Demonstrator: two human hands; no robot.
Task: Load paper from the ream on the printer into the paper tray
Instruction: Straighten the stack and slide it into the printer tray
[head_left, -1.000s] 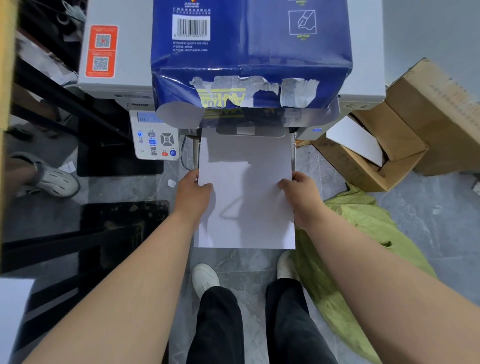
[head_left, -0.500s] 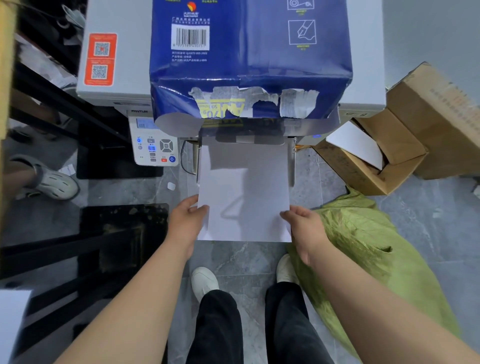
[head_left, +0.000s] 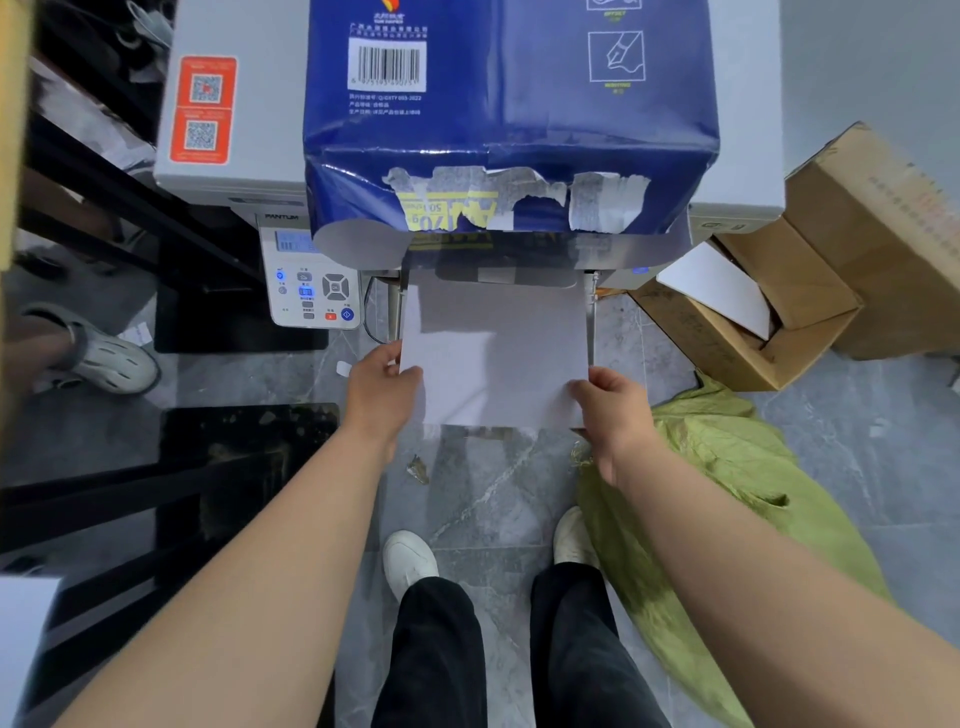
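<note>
A blue paper ream (head_left: 511, 119) with a torn front end lies on top of the grey printer (head_left: 234, 124). Below it a stack of white paper (head_left: 493, 353) sticks out of the printer's front, its far end under the ream's overhang. The paper tray's thin side rails (head_left: 589, 312) show at the stack's edges; the rest of the tray is hidden. My left hand (head_left: 382, 395) grips the stack's near left corner, thumb on top. My right hand (head_left: 613, 410) grips the near right corner the same way.
The printer's control panel (head_left: 311, 286) sits left of the paper. An open cardboard box (head_left: 753, 317) with white sheets stands at the right, a green bag (head_left: 727, 493) on the floor below it. Black furniture (head_left: 171, 467) and another person's foot (head_left: 98, 353) are on the left.
The stack has slid further into the printer, so less of it sticks out. Both hands have shifted from the stack's sides to its near corners.
</note>
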